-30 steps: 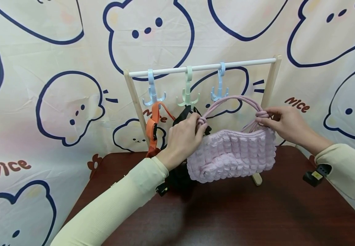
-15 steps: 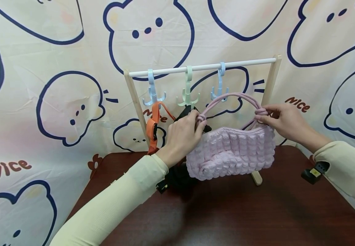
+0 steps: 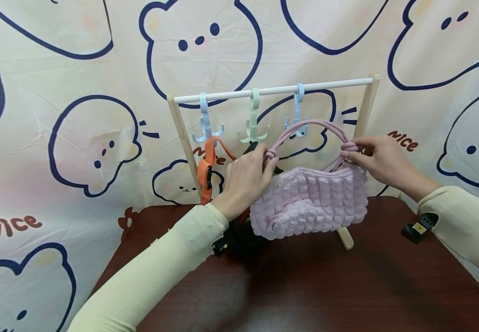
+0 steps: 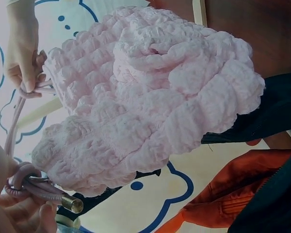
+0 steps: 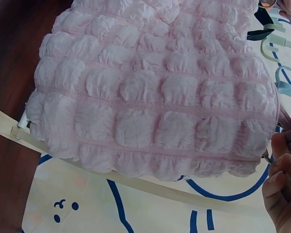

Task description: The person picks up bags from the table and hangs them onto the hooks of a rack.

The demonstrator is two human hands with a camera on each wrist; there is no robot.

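Note:
Both hands hold up a pink puffy quilted handbag (image 3: pixel 310 200) by its knotted strap, in front of the rack. My left hand (image 3: pixel 246 180) grips the left knot; in the left wrist view the strap's metal tip (image 4: pixel 72 204) pokes out beside the fingers. With thumb and fingers, my right hand (image 3: pixel 382 159) pinches the right knot. The strap's arch (image 3: pixel 311 123) overlaps the right blue hook (image 3: pixel 298 113) in the head view; whether they touch, I cannot tell. The bag's body hangs clear of the table, and its back is hidden.
A white-barred rack (image 3: pixel 231 95) with wooden legs stands on the dark brown table (image 3: pixel 305 286). From it hang another blue hook (image 3: pixel 204 120) and a green hook (image 3: pixel 254 117). An orange strapped item (image 3: pixel 206 173) and a black bag (image 3: pixel 243 240) hang at left, partly hidden by the left arm.
The pink handbag has risen a little, and its strap now overlaps more of the right blue hook. My right hand has shifted slightly left and up with it; both grips stay.

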